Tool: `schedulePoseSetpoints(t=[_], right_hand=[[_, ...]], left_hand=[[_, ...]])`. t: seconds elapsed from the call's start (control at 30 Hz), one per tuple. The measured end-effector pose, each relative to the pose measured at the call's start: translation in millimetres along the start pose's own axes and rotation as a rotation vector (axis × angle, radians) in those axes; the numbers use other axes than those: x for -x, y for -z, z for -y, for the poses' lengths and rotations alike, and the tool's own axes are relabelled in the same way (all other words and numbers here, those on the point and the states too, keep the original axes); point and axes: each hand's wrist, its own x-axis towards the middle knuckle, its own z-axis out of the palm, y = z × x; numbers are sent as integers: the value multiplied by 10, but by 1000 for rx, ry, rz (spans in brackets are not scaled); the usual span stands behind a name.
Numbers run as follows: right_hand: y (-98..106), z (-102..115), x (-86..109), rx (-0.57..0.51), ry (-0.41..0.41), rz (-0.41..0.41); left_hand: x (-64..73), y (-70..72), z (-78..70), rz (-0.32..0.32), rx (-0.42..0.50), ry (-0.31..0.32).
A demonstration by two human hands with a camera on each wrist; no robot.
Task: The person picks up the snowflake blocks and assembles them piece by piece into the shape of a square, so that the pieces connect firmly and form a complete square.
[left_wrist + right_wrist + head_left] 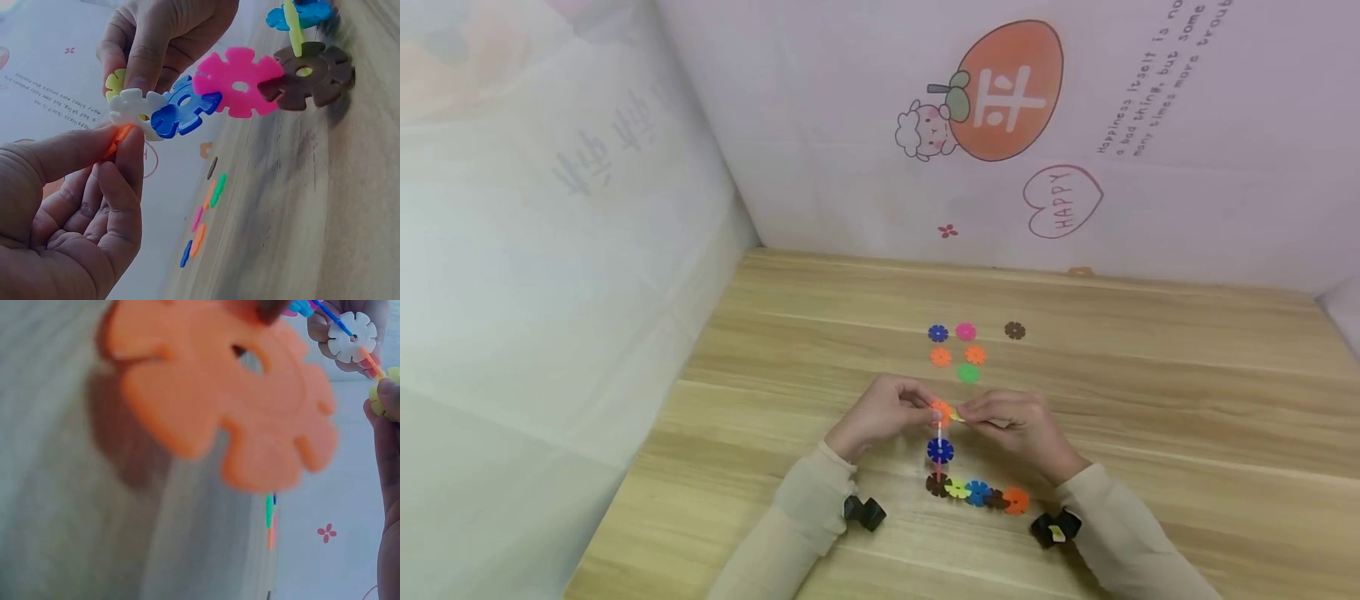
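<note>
My left hand (886, 412) pinches an orange notched plastic disc (942, 411) between thumb and index finger. From the right, my right hand (1018, 421) pinches a yellow disc (382, 400) against the orange one's edge. In the left wrist view a white disc (132, 107) is joined to the orange disc, followed by a dark blue disc (181, 112), a pink disc (232, 82) and a brown disc (315, 78). At the brown disc the chain turns right along the table, through yellow, light blue and brown discs to an orange end disc (1016, 501).
Several loose discs lie flat beyond the hands: a blue disc (937, 333), a pink disc (966, 332), a brown disc (1015, 331), two orange ones and a green disc (968, 373). A printed cloth (850, 167) hangs behind the wooden table (1187, 400).
</note>
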Motion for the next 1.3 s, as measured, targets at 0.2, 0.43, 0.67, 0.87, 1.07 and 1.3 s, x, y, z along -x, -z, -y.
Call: schedulePoseSetpoints(t=[0.2,0.43,0.67,0.87,1.07,1.3], right_hand=[[28,51,-48,56,70,16],[44,75,-74,131,168,2],[45,80,-61,147,158,6],[32,70,-55,140,159,-2],[32,74,-59,145,169,4],[50,85,-70,158,178,18]], left_hand=[[17,-13,1,5,26,-11],[25,-24,1,4,32,5],[25,-20,7,8,30,-9],[21,-8,7,9,24,1],[22,-6,11,12,26,6],[17,-11,8,7,19,5]])
